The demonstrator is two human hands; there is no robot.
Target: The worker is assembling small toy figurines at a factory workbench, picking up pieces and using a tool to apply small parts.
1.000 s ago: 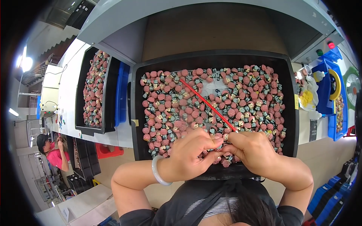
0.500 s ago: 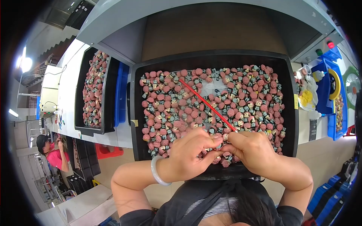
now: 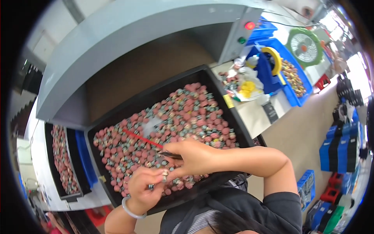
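Note:
My left hand (image 3: 146, 187), with a pale bangle on its wrist, pinches a small figurine (image 3: 164, 175) between thumb and fingers. My right hand (image 3: 191, 156) is closed around a thin red stick (image 3: 142, 138), which points away to the far left. A dark slender piece (image 3: 171, 155) shows beneath the right thumb; whether it belongs to the stick I cannot tell. Both hands are over a black tray (image 3: 233, 121) of many small figurines (image 3: 194, 105) with knobbly pink tops and grey-green parts. The right fingertips are partly hidden.
A grey arched housing (image 3: 128, 39) rises beyond the tray, with red and green lights at its right. Another black tray (image 3: 72, 156) of figurines stands left. Blue bins (image 3: 296, 99), a yellow tape ring (image 3: 277, 62) and a green fan (image 3: 305, 46) are at the right.
The view has swung to the right, so the tray appears tilted and further left. My hands have moved apart a little, with the figurine in the left and the red stick still in the right.

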